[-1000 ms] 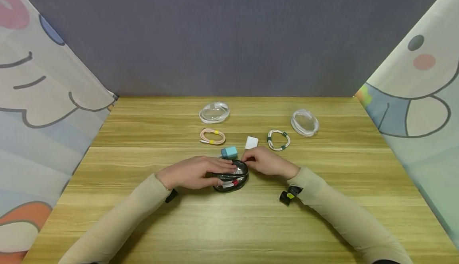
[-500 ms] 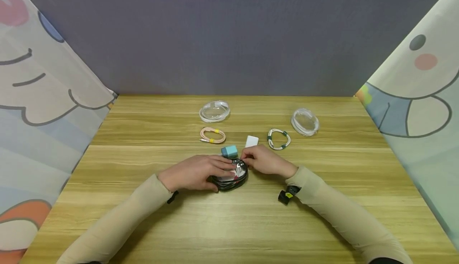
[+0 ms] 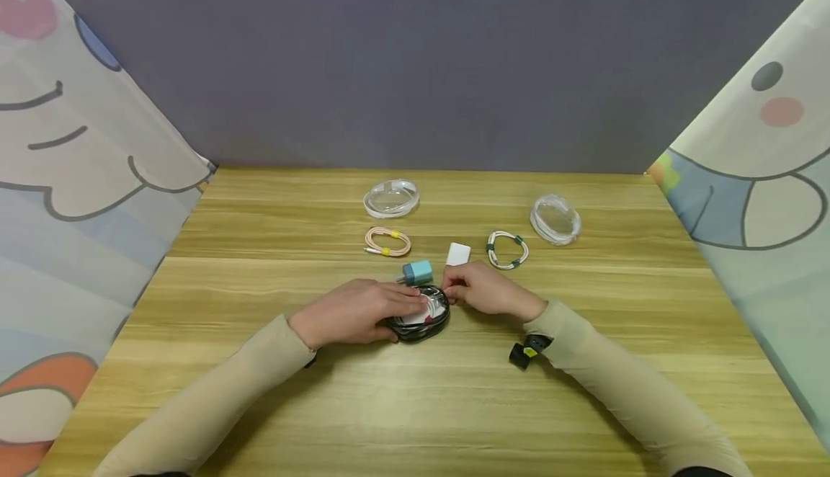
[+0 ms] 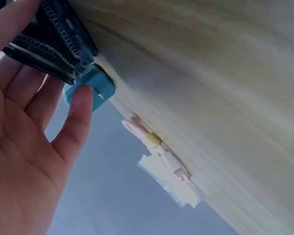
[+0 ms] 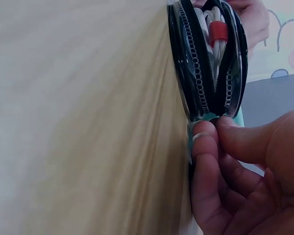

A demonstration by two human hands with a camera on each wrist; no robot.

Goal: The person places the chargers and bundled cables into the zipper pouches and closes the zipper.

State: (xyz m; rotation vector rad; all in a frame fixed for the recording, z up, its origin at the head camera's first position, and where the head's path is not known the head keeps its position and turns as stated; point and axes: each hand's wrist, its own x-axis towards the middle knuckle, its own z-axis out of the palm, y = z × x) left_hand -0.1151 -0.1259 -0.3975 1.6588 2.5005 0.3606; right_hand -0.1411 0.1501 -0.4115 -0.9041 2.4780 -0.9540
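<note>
A small rounded clear pouch (image 3: 421,331) with black zipped edges lies flat near the middle of the table. In the right wrist view its zip gapes, showing a white cable with a red tie (image 5: 218,32) inside. My left hand (image 3: 355,311) holds the pouch from the left, fingers over its top and thumb low at the near side. At the pouch's right end, my right hand (image 3: 488,290) pinches the zipper pull (image 5: 214,121) between thumb and forefinger; the fingertips mostly hide it. A teal plug charger (image 3: 417,272) sits just behind the pouch.
Behind my right fingers lies a white charger (image 3: 458,253). Farther back are a pink coiled cable (image 3: 387,241) with yellow ties, a white coiled cable (image 3: 508,250) with green ties, and two wrapped white coils (image 3: 391,198) (image 3: 555,219). A grey panel (image 3: 428,66) borders the table's far edge.
The pouch's top has come down flatter, and its gap no longer shows from above. My left thumb has moved from the opening to the near side. My right hand stays at the same end.
</note>
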